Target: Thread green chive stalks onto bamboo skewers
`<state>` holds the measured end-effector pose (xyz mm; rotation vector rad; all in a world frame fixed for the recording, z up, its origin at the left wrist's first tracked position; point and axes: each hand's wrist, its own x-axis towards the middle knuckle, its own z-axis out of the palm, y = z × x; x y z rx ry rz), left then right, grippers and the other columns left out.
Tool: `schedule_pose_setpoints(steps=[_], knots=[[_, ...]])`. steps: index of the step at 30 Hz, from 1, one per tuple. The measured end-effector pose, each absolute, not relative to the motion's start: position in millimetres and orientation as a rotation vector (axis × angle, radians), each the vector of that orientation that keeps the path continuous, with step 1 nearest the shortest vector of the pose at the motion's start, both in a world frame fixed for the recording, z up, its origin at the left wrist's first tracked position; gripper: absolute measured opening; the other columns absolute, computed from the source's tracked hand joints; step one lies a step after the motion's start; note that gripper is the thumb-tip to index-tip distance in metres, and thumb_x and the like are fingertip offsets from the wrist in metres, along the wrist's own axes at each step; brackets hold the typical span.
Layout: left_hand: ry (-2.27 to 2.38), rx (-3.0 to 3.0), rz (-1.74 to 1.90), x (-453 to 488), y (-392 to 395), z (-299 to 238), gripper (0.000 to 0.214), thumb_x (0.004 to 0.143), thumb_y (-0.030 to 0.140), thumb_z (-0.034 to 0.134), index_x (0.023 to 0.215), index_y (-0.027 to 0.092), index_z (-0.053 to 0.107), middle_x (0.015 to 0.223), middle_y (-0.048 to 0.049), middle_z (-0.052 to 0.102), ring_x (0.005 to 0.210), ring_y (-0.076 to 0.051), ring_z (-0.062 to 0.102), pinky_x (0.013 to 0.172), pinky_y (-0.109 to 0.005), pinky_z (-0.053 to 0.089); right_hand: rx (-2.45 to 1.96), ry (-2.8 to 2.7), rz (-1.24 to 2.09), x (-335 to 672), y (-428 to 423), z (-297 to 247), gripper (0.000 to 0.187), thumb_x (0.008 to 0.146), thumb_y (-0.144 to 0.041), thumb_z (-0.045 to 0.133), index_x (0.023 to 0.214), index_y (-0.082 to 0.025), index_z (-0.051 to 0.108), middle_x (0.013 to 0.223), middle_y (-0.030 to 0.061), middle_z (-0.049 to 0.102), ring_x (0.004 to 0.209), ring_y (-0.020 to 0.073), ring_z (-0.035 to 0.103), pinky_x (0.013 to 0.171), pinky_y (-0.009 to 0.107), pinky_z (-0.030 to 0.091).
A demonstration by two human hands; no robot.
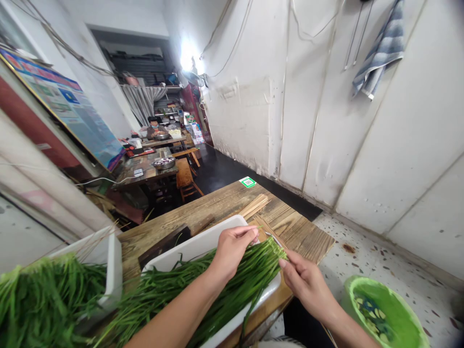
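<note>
A thick bunch of long green garlic chives (250,275) lies across a white plastic tray (232,223) on the wooden table, its pale cut ends towards the right. Above the bunch, my left hand (235,246) is closed in a pinch, with a thin green chive tip poking out past its fingertips. Beside the cut ends, my right hand (304,275) has thumb and forefinger pressed together against the chives; what lies between them is hidden. Thin bamboo skewers (253,207) rest on the table beyond the tray. A dark-bladed cleaver (165,246) lies along the tray's far side.
Another white tray (115,266) at left holds more chives with sticks protruding. A green bucket (384,309) containing scraps stands on the floor at right. A QR-code card (248,182) lies at the table's far corner. Farther back, a person (154,123) sits among tables and stools.
</note>
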<state>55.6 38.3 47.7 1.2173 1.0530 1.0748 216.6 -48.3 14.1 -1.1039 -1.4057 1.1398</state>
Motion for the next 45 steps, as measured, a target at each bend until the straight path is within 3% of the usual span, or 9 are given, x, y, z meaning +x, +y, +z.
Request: schedule_pose_setpoints(steps=[22, 31, 41, 45], knots=[[1.051, 1.143, 1.1, 59.6, 34.7, 48.3, 0.026, 0.064, 0.03, 0.073, 0.081, 0.011, 0.074, 0.065, -0.0041, 0.068, 0.063, -0.012, 0.056, 0.065, -0.024, 0.046, -1.13, -1.437, 1.118, 215.5, -48.8, 18.4, 0.035, 0.091, -0.043, 0.046, 0.109, -0.016, 0.059, 0.054, -0.0067, 0.029, 0.046, 0.0095, 0.024, 0.042, 0.02, 0.027], [1.048, 1.12, 1.122, 61.2, 33.2, 48.7, 0.026, 0.062, 0.029, 0.074, 0.081, 0.011, 0.074, 0.063, -0.0038, 0.068, 0.062, -0.012, 0.057, 0.065, -0.024, 0.047, -1.121, -1.439, 1.114, 215.9, -49.2, 16.3, 0.032, 0.092, -0.039, 0.046, 0.109, -0.015, 0.057, 0.055, -0.0065, 0.027, 0.047, 0.009, 0.024, 0.04, 0.019, 0.024], [1.047, 1.177, 1.124, 61.1, 32.7, 47.7, 0.026, 0.063, 0.03, 0.073, 0.082, 0.012, 0.075, 0.063, -0.003, 0.068, 0.063, -0.014, 0.059, 0.069, -0.026, 0.048, -1.148, -1.458, 1.024, 215.1, -50.7, 14.7, 0.027, 0.092, -0.038, 0.046, 0.098, -0.015, 0.058, 0.061, -0.0043, 0.035, 0.049, 0.0086, 0.028, 0.041, 0.019, 0.026], [1.087, 1.192, 1.124, 60.3, 33.2, 45.4, 0.028, 0.063, 0.03, 0.073, 0.086, 0.013, 0.075, 0.066, -0.0034, 0.07, 0.065, -0.015, 0.061, 0.07, -0.027, 0.049, -1.175, -1.464, 1.014, 214.9, -51.7, 15.3, 0.028, 0.093, -0.04, 0.043, 0.084, -0.016, 0.055, 0.06, -0.0049, 0.033, 0.049, 0.0088, 0.029, 0.041, 0.019, 0.026]])
